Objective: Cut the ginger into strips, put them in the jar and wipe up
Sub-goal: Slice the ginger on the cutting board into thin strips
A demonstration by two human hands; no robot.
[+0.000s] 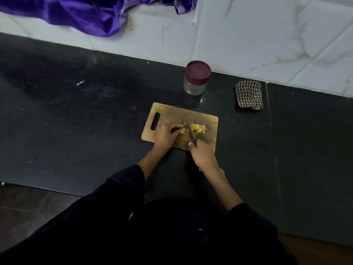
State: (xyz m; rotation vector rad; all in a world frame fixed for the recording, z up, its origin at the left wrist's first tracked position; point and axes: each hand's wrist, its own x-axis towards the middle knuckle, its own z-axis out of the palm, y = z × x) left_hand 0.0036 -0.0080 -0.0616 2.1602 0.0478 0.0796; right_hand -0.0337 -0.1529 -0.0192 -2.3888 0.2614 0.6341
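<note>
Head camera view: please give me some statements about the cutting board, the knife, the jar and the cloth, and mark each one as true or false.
1. The right hand holds the knife. True.
2. The jar is open, its lid lying beside it. False: the maroon lid sits on the jar.
3. The left hand holds the ginger on the cutting board. True.
4. The checked cloth lies on the cutting board. False: it lies on the dark counter, to the right of the jar, apart from the board.
5. Cut ginger slices lie on the board, right of the blade. True.
6. Ginger is already in the jar. False: the glass looks empty.
</note>
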